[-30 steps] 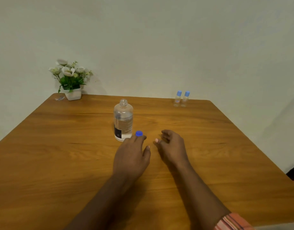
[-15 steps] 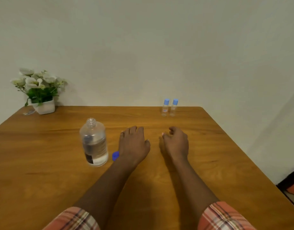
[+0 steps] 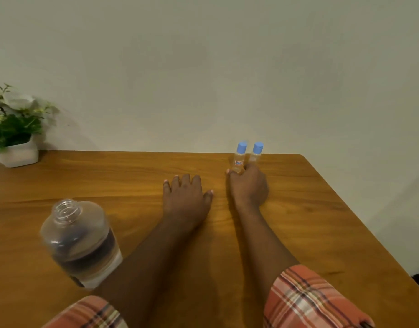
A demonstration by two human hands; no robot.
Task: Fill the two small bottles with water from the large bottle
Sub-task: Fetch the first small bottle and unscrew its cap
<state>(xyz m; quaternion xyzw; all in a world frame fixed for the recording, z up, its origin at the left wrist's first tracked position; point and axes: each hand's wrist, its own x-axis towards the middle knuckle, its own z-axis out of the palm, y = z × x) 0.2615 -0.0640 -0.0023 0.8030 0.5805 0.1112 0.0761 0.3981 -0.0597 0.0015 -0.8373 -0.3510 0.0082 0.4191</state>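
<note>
Our right grip (image 3: 248, 185) has thumb and forefinger curled either side of the base of 1 small bottle (image 3: 238, 160); whether it pinches we cannot tell. Its twin (image 3: 255, 155) stands just beside, at the far edge of the counter (image 3: 322, 209). Both look light, slim and tippy, so we judge the body below the blue cap (image 3: 241, 146) the best hold. Our left grip (image 3: 184, 195) lies flat, holding nothing. We count 2 small bottles, 2 caps, and 1 uncapped large bottle (image 3: 78, 242), heavier with water.

large bottle (image 3: 80, 242) uncapped, part full, two blue-capped small bottles (image 3: 238, 159) upright at far edge
</note>
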